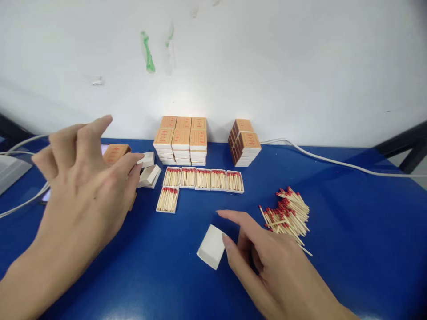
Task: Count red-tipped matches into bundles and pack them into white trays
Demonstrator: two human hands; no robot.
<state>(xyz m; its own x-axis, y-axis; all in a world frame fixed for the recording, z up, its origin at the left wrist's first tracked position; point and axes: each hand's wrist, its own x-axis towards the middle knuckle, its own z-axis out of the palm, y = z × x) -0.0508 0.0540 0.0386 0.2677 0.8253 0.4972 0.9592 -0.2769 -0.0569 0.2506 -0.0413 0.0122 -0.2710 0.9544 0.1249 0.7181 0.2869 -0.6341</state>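
Observation:
My right hand (267,258) rests low on the blue table (350,249), fingers apart, thumb and forefinger touching an empty white matchbox tray (211,247). My left hand (80,191) hovers at the left with fingers spread and slightly curled, its thumb tip close to empty white trays (149,171) and a brown matchbox sleeve (115,153). It holds nothing that I can see. A loose pile of red-tipped matches (287,215) lies just right of my right hand. Several filled trays (203,179) sit in a row, with one more (167,199) below the row's left end.
Stacks of closed matchboxes (181,140) stand against the white wall, with a smaller leaning stack (244,141) to their right. White cables (333,161) run along the table's back edge and at the far left (20,202).

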